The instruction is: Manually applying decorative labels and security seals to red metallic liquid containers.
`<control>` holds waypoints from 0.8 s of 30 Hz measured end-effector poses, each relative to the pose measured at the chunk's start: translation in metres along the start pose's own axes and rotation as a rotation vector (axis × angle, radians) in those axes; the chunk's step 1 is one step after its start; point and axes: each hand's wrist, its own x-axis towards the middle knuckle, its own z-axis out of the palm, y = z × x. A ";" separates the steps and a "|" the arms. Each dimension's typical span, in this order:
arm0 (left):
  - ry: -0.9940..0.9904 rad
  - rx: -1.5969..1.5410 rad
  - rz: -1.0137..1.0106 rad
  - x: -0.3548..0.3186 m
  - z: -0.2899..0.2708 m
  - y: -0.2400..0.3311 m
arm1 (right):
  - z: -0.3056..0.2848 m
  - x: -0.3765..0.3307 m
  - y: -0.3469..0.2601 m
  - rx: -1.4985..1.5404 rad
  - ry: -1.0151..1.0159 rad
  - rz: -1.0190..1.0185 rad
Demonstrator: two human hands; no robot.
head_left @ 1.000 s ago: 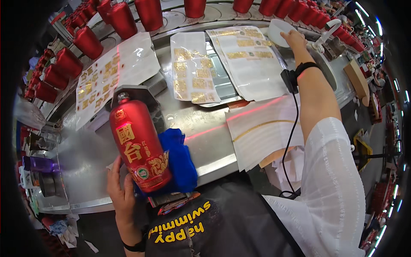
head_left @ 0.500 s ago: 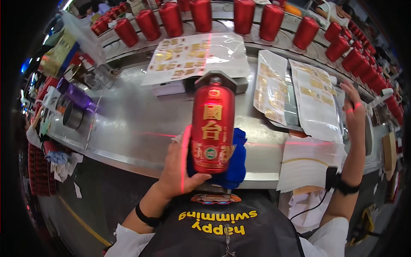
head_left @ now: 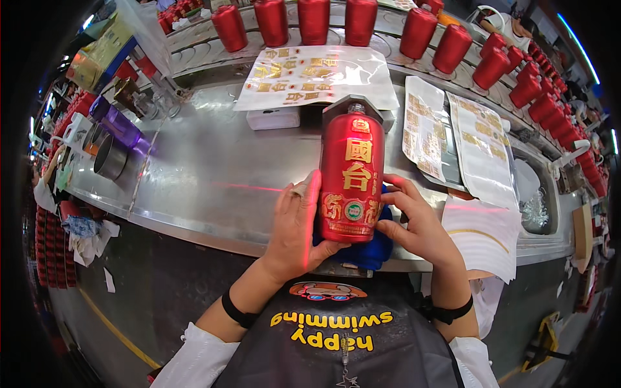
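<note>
A glossy red bottle [head_left: 353, 213] with gold characters, gold ornaments and a small green round emblem on its front leans back in the middle, over a blue cloth [head_left: 367, 253]. My left hand [head_left: 299, 220] is closed on its lower left side, thumb along the base and the other fingers partly hidden behind. On the lower right side my right hand [head_left: 417, 223] has thumb and fingertips against the bottle, fingers bent. Behind the bottle's neck is a dark angular holder [head_left: 381, 108]. The bottle's back is hidden.
Gold sticker sheets [head_left: 317, 81] lie behind the bottle, with more sheets [head_left: 479, 139] at the right. Beyond, red bottles [head_left: 314, 22] line a conveyor. A purple bottle [head_left: 118, 124] and a metal cup [head_left: 110, 160] are at left, a sink [head_left: 550, 200] at right. White backing paper [head_left: 482, 236] overhangs the front edge.
My right hand has come from the sheets at the right to the bottle's right side. The left hand stays on the bottle. The whole view has shifted, and the conveyor bottles stand elsewhere.
</note>
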 end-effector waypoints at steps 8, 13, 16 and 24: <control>-0.028 -0.124 0.010 0.004 -0.007 -0.002 | -0.022 0.001 -0.004 0.314 -0.094 0.057; 0.052 -0.570 -0.117 0.011 0.000 -0.008 | -0.029 0.000 -0.010 0.368 -0.080 0.038; 0.069 -0.653 -0.177 0.019 0.002 -0.008 | -0.041 -0.001 -0.024 0.369 -0.060 0.014; 0.029 -0.775 -0.242 0.026 -0.002 0.001 | -0.053 -0.002 -0.041 0.282 -0.059 -0.038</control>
